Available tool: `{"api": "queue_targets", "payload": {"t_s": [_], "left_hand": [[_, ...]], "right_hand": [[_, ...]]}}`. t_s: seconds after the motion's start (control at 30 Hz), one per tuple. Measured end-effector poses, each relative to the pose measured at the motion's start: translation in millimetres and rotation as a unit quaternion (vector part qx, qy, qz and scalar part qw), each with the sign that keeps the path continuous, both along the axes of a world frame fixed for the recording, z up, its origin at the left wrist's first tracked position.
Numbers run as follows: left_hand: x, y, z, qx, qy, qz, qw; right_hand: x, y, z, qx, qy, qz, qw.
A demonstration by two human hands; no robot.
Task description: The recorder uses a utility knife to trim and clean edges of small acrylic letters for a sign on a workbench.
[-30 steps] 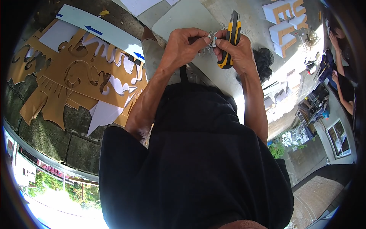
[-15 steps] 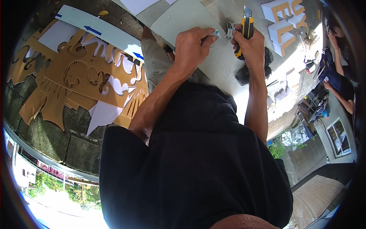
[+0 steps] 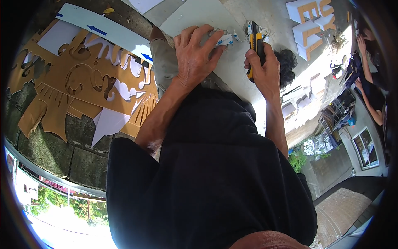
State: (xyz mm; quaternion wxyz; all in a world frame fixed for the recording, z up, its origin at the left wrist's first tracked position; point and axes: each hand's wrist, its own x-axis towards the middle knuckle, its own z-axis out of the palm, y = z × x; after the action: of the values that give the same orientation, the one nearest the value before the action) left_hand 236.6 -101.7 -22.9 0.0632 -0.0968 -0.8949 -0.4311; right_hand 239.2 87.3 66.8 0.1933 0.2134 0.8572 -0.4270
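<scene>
Over the grey board [image 3: 195, 18], my left hand [image 3: 195, 54] has its fingers spread. Its thumb and forefinger lie on either side of a small white piece with blue markings [image 3: 225, 39]; whether they touch it I cannot tell. A small white-and-blue module [image 3: 236, 36] with thin wire lies just right of it. My right hand [image 3: 265, 68] is closed around a yellow-and-black utility knife [image 3: 254, 50], its tip pointing away from me. Behind the knife, more small wired modules [image 3: 265, 34] show partly.
Brown cut-out sheets [image 3: 78, 83] lie at the left, below a pale strip with blue arrows [image 3: 120, 41]. A crumpled black bag [image 3: 287, 68] sits right of my right hand. White-and-tan block letters [image 3: 304, 31] stand at the far right, near another person's arm [image 3: 369, 101].
My left hand has moved left and down from a pinch on a small wired piece, and its fingers have spread. My right hand has come nearer with the knife, leaving the modules.
</scene>
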Motion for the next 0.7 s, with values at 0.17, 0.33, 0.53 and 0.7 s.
{"api": "queue_targets", "payload": {"t_s": [0.17,0.33,0.53,0.7], "left_hand": [[3,2,-9,-0.016,0.027,0.0,1.0],[4,5,-8,0.0,0.009,0.021,1.0],[2,7,-6,0.005,-0.006,0.024,1.0],[2,7,-8,0.007,-0.001,0.025,1.0]], "right_hand": [[21,-17,3,0.12,-0.007,0.131,0.984],[27,-21,-2,0.144,-0.036,0.14,0.979],[24,-23,-4,0.155,-0.026,0.157,0.975],[22,-24,-5,0.149,-0.036,0.153,0.976]]}}
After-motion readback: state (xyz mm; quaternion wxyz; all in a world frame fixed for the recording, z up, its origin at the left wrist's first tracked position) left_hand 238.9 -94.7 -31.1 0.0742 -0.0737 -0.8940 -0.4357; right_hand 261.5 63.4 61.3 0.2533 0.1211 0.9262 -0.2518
